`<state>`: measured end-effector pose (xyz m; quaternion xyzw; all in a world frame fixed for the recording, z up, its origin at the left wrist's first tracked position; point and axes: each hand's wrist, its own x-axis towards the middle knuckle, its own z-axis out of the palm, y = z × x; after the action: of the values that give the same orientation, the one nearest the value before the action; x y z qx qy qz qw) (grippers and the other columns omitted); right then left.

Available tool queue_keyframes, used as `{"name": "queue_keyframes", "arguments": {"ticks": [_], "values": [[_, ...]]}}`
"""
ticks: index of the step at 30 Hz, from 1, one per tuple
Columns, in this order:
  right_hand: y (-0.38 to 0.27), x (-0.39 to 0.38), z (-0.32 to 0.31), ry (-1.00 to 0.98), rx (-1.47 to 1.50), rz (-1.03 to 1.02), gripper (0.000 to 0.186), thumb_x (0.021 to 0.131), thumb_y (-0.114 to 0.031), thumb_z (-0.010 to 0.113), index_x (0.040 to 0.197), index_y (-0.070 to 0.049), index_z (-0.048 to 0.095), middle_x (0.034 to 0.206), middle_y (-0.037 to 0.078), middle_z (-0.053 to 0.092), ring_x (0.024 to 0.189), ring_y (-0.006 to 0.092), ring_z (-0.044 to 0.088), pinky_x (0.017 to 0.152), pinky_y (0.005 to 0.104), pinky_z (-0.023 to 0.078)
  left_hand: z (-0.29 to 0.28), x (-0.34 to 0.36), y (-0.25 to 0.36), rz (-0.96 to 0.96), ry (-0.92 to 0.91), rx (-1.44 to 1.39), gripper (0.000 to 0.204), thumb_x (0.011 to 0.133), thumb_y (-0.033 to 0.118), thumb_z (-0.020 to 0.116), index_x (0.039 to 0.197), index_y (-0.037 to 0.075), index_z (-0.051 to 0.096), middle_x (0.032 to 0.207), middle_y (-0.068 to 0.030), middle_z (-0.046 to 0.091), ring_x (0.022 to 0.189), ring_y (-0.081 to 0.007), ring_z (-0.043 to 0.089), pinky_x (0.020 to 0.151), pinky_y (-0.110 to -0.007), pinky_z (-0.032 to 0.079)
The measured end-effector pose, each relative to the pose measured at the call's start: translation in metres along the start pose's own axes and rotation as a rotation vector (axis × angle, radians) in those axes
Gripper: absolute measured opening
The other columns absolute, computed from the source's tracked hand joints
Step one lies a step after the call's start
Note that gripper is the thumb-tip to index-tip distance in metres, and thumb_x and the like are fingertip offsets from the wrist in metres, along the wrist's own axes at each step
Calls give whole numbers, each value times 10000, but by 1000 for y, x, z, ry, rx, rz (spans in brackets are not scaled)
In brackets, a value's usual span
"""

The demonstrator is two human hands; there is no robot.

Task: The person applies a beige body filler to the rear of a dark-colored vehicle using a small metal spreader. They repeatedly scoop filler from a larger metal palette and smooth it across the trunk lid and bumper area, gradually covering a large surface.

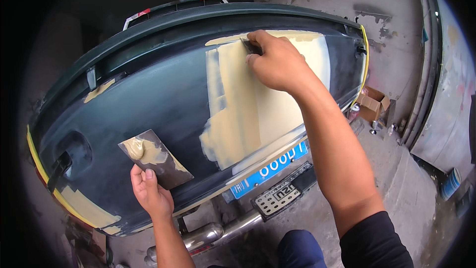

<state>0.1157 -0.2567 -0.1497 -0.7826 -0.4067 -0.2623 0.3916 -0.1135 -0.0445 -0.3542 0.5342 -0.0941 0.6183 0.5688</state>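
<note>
In my left hand (pixel 151 191) is a dark, flat putty board (pixel 171 168), its upper end carrying a lump of cream body filler (pixel 136 148). The fingers close around its lower left edge, in front of the tailgate. High on the dark green vehicle tailgate (pixel 148 94), my right hand (pixel 277 59) grips a dark scraper (pixel 252 46). The scraper's blade rests at the top of a wide cream filler patch (pixel 243 99); my fingers hide most of it. Streaky, thin filler shows along the patch's left side.
Yellow tape (pixel 365 59) lines the tailgate's side edges. Below hang a blue licence plate (pixel 270 168), a metal step (pixel 277 196) and a chrome bumper tube (pixel 208 235). A cardboard box (pixel 372 104) stands by the wall at right, and a blue can (pixel 450 184) farther right.
</note>
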Motion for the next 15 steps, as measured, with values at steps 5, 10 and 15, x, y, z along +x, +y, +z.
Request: {"name": "queue_keyframes", "arguments": {"ticks": [5,10,15], "values": [[-41,-29,25,33,-41,-132,499,912,-142,575,1398,-28,579,1239,208,696,1301,381,546,1041,640,396,-3,0,-1,0,1,-15,363,1040,137,592,1339,-48,506,1316,-160,636,1204,-196,602,1098,-342,417],[-14,-35,10,69,26,-227,522,913,-145,608,1422,-42,562,1324,200,657,1332,368,531,1098,596,352,-3,1,0,-1,-2,-10,352,1040,132,596,1334,-44,512,1314,-153,638,1206,-192,600,1097,-337,412],[7,-24,8,98,-4,-315,522,901,-101,605,1419,-46,565,1298,186,670,1344,342,521,1053,567,366,-4,-1,-4,3,-1,-21,365,1035,140,613,1334,-45,511,1312,-151,641,1204,-186,599,1093,-338,413]]}}
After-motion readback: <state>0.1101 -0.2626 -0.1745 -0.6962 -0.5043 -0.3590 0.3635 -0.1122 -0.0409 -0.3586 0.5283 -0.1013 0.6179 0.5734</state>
